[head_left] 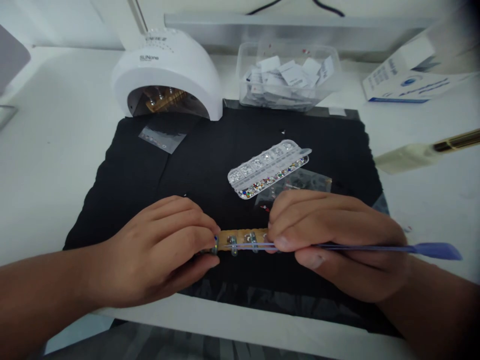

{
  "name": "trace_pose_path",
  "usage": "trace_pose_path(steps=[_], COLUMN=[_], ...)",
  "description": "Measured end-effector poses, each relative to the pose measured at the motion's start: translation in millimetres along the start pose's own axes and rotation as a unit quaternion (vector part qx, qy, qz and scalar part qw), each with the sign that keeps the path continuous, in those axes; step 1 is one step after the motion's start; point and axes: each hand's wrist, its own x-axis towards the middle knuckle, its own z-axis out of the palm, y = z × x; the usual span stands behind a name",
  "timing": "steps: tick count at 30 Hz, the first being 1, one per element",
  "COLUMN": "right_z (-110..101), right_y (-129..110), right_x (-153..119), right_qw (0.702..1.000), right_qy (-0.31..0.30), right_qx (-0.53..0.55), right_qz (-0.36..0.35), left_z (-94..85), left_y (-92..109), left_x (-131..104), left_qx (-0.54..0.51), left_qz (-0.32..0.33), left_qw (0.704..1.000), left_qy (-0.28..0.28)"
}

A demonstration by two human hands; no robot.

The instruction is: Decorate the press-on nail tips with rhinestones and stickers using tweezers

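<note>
A narrow gold-brown strip (242, 234) carrying several small clear nail-like pieces lies between my hands, over the black mat (202, 175). My left hand (161, 250) pinches the strip's left end between thumb and fingers. My right hand (337, 240) is closed on thin blue-purple tweezers (431, 249), whose points reach left over the pieces; its fingers also cover the strip's right end. Whether the tweezer tips hold anything is too small to tell. Beyond my right hand an open case (268, 167) holds clear and coloured rhinestones, next to a plastic bag (311, 181).
A white lamp (168, 65) stands at the back left with another strip (167, 101) inside. Behind the mat sits a clear bin (288, 82) of paper packets. A white box (408, 80) and a bottle (408, 157) are at right. A small bag (163, 137) lies before the lamp.
</note>
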Motion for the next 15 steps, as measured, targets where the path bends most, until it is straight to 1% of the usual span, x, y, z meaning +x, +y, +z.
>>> trace_pose_path(steps=[10,15], right_z=[1.8,0.2], right_y=[-0.7,-0.5], right_x=[4.1,2.8], right_qw=[1.000,1.000], right_qy=[-0.003,-0.013], right_qx=[0.005,-0.001], right_qz=[-0.017,-0.010], left_z=[-0.7,-0.4], left_y=[-1.0,-0.6], left_x=[0.3,-0.4], left_qx=[-0.011,-0.010], left_qz=[0.000,-0.002], left_qw=[1.000,1.000], left_qy=[-0.004,-0.003])
